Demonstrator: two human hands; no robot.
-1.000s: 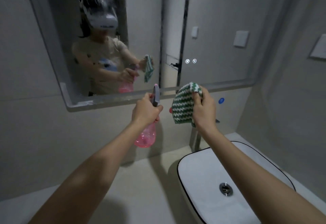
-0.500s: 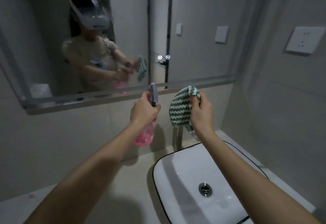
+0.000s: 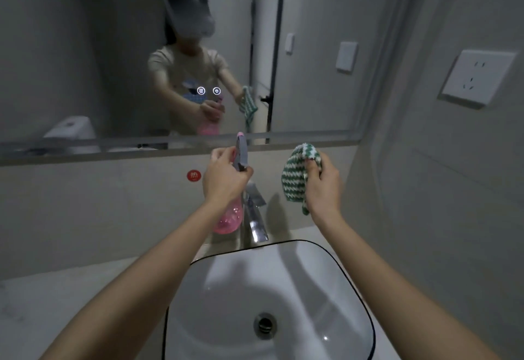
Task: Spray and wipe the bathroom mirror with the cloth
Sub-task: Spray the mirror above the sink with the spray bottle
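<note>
The mirror now sits squarely ahead; earlier it lay off left. Left hand grips the pink spray bottle (contents unclear), right hand pinches the cloth.

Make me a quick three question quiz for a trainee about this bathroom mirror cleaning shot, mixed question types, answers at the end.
1. True or false: the cloth is pressed flat against the mirror.
2. Which hand holds the pink spray bottle? A) left hand B) right hand C) neither
3. Fill in: directly below the hands sits a white ____ with a faucet behind it.

Key: 1 false, it is held in the air, off the glass. 2 A. 3 sink.
</note>
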